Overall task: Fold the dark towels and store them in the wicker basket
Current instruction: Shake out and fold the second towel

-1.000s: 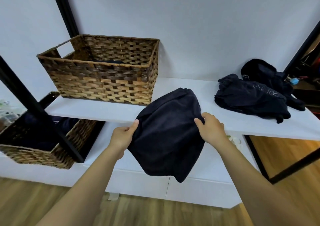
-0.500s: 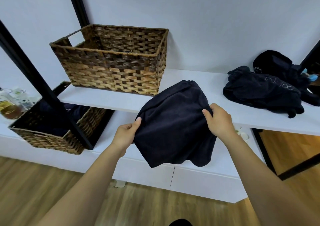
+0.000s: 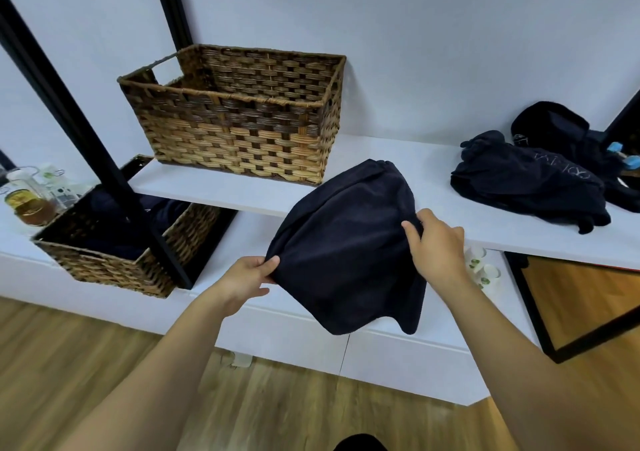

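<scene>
My left hand (image 3: 247,277) pinches the near-left edge of a dark towel (image 3: 349,249), thumb on top and fingers curled under the cloth. My right hand (image 3: 438,246) grips the towel's right edge, fingers curled around a bunched bit of fabric. Between them the towel hangs doubled over: its far end lies on the front of the white shelf (image 3: 398,159), and its lower part droops off the shelf's edge in front of the white cabinet (image 3: 381,350) beneath.

I judge this towel only partly folded; its bottom hem is uneven and it looks to need another fold before it is stored.

At about eleven o'clock from my hands the wicker basket (image 3: 242,139) stands on the same shelf, open side up. From here I cannot see its floor, so I cannot tell whether any towel already lies in it. At about two o'clock, well apart from the basket, a heap of dark towels (image 3: 530,184) lies crumpled on the shelf with another dark bundle (image 3: 550,125) behind it; those look unfolded, so I judge most of the job is left.

At nine o'clock, lower down, a second wicker basket (image 3: 114,260) sits behind a black frame post (image 3: 104,159) with dark cloth inside it. Glass jars (image 3: 27,201) stand just beyond it at the far left.
</scene>
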Demonstrator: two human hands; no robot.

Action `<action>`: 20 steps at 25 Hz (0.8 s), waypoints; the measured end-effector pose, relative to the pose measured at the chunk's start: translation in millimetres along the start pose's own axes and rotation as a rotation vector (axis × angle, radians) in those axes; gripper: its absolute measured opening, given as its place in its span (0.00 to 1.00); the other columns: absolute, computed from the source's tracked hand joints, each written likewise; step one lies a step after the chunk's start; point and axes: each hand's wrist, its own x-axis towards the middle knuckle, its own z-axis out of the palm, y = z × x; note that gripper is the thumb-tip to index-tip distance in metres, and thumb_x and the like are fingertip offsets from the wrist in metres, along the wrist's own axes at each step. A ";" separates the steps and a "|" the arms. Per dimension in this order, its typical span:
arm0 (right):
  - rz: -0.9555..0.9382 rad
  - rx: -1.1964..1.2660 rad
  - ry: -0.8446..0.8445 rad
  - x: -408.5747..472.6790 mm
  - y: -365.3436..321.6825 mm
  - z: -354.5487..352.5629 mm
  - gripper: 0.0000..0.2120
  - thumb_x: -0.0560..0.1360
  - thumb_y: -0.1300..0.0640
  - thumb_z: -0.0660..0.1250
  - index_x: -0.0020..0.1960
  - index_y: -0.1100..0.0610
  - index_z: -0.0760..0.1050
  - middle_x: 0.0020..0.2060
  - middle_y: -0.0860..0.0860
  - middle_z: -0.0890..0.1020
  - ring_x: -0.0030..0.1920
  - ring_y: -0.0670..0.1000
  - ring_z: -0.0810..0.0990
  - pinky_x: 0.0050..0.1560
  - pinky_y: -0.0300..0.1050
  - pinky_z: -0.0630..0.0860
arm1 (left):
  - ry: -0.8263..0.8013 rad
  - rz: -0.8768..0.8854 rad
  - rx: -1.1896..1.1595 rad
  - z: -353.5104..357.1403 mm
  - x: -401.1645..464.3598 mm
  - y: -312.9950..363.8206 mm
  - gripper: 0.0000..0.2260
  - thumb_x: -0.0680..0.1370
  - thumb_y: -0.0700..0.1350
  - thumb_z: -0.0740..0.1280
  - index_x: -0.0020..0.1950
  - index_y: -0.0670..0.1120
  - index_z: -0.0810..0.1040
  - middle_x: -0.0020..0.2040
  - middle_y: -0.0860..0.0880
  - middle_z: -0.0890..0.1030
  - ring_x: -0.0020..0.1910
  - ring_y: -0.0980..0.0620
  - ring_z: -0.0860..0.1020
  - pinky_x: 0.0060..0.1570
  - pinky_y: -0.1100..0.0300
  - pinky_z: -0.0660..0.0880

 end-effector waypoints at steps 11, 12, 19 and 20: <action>0.176 0.292 -0.866 -65.3 -49.7 75.0 0.18 0.79 0.53 0.69 0.34 0.56 0.68 0.33 0.50 0.71 0.34 0.50 0.72 0.34 0.42 0.68 | 0.464 -0.316 0.061 -71.2 -24.6 -70.7 0.24 0.77 0.60 0.70 0.52 0.38 0.82 0.51 0.39 0.85 0.49 0.38 0.83 0.46 0.48 0.80; 0.158 0.236 -0.921 -63.6 -52.6 75.0 0.18 0.79 0.52 0.70 0.35 0.57 0.68 0.32 0.50 0.71 0.33 0.50 0.72 0.33 0.41 0.68 | 0.429 -0.361 0.113 -75.0 -27.1 -74.0 0.26 0.76 0.62 0.70 0.52 0.38 0.82 0.50 0.40 0.85 0.49 0.39 0.83 0.47 0.49 0.82; 0.267 0.608 -0.574 -44.4 -76.3 59.3 0.10 0.80 0.55 0.68 0.52 0.63 0.78 0.46 0.55 0.83 0.41 0.50 0.80 0.39 0.44 0.75 | 0.467 -0.177 -0.030 -85.8 -52.4 -34.1 0.23 0.80 0.61 0.66 0.53 0.40 0.82 0.51 0.45 0.84 0.53 0.45 0.80 0.57 0.46 0.75; 0.284 0.673 -0.551 -39.9 -80.9 51.9 0.08 0.80 0.55 0.68 0.53 0.61 0.78 0.47 0.55 0.84 0.42 0.50 0.80 0.40 0.44 0.75 | 0.447 -0.130 -0.054 -86.0 -56.9 -18.3 0.21 0.81 0.59 0.65 0.53 0.41 0.81 0.50 0.46 0.84 0.52 0.46 0.79 0.54 0.49 0.74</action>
